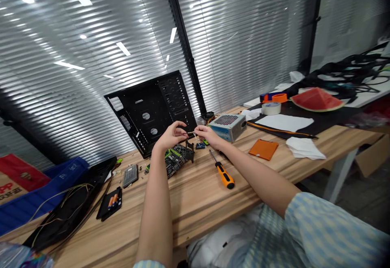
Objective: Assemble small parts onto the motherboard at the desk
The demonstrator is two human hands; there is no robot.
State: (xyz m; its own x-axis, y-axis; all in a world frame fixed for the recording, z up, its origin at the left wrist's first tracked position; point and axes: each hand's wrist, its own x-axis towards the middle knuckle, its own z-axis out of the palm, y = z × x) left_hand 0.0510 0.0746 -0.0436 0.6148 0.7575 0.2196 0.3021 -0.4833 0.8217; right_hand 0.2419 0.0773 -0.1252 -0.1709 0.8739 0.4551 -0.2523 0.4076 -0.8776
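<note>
My left hand (171, 137) and my right hand (209, 135) meet above the middle of the table, fingertips pinched on a thin dark cable (190, 132). A small pale end shows by the right fingers; its kind is too small to tell. Below my left hand lies a motherboard (175, 159) with a black bracket (189, 151) at its right edge. A small blue circuit board (200, 145) rests under the right hand. An orange and black screwdriver (224, 173) lies nearer me, its shaft pointing away.
A black computer case panel (152, 111) leans at the back. Beside it stands a power supply (228, 126). An orange square piece (263, 149), tape roll (271, 108) and watermelon slice (317, 100) are right. A hard drive (130, 176), black tray (110, 204) and blue bin (65, 181) are left.
</note>
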